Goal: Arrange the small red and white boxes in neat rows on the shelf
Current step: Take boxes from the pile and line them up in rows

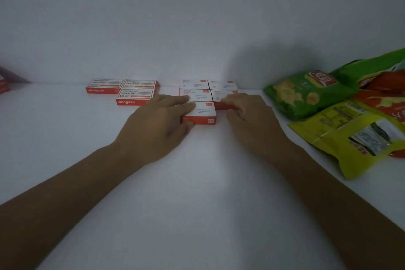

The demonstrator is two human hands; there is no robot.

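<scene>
Left hand (153,125) grip holds front box (203,114); right hand (252,120) seemingly touches another.

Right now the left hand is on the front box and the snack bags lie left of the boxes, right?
No. The head view shows the snack bags right of the boxes, not left. The left hand is on the front box, as you said.

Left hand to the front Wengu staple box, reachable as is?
Likely yes. The front Wengu staple box sits just left of the left hand, only bare shelf between, though it holds the nearest paperclip box.
</scene>
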